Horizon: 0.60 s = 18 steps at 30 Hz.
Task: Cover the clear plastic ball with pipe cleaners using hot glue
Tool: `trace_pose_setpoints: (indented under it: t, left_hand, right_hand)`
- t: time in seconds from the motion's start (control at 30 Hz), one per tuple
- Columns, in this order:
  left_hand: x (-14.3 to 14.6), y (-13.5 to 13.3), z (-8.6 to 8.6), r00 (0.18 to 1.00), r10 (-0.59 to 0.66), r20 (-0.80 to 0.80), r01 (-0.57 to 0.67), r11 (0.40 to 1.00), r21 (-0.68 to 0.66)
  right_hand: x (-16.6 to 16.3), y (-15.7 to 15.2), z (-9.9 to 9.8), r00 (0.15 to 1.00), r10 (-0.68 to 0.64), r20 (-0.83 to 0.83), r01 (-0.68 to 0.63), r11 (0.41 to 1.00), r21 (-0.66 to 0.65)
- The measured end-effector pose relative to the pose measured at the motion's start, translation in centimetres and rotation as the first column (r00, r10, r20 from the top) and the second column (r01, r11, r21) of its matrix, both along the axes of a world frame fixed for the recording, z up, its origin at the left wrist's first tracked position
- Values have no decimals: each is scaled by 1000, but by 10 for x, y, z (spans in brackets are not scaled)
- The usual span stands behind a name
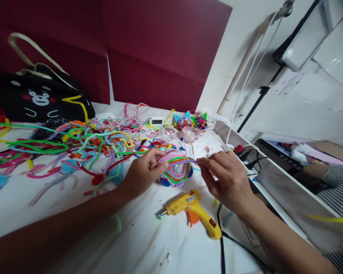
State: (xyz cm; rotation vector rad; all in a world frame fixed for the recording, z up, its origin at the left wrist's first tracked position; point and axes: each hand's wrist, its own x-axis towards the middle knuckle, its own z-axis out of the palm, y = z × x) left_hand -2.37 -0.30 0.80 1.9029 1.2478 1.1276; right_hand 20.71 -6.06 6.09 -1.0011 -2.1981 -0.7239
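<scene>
A ball-shaped craft (175, 171) wrapped in bright pipe cleaners sits on the white table (137, 243). My left hand (144, 171) grips its left side, fingers closed on the top coils. My right hand (225, 177) pinches the end of a lilac pipe cleaner (185, 161) that stretches across the craft's top. A yellow glue gun (193, 211) lies just in front of the craft, between my forearms, its black cord (221, 239) running toward me.
A tangle of loose pipe cleaners (74, 146) covers the left of the table. Behind lie a black bear-face bag (40, 99), a small timer (156, 121), clear balls (190, 134) and a finished colourful craft (193, 120). A power strip (242, 151) sits right; another person's striped sleeve (338, 186) is beyond.
</scene>
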Motion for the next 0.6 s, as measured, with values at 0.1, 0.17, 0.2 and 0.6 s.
trace_pose_setpoints:
  t: [0.1,0.17,0.2,0.6]
  left_hand:
    - [1,0,1,1000,14,0,-14,1000,-5]
    - [2,0,2,1000,15,0,-15,1000,-10]
    - [2,0,1,1000,16,0,-16,1000,-11]
    - [1,0,0,1000,23,-5,-23,1000,15]
  right_hand:
    - [-4,1,-1,1000,-7,11,7,1000,-18]
    - [-8,3,-2,999,0,47,1,1000,-14]
    - [-10,3,-2,998,5,70,-5,1000,-7]
    - [-17,15,-14,974,132,185,-143,989,47]
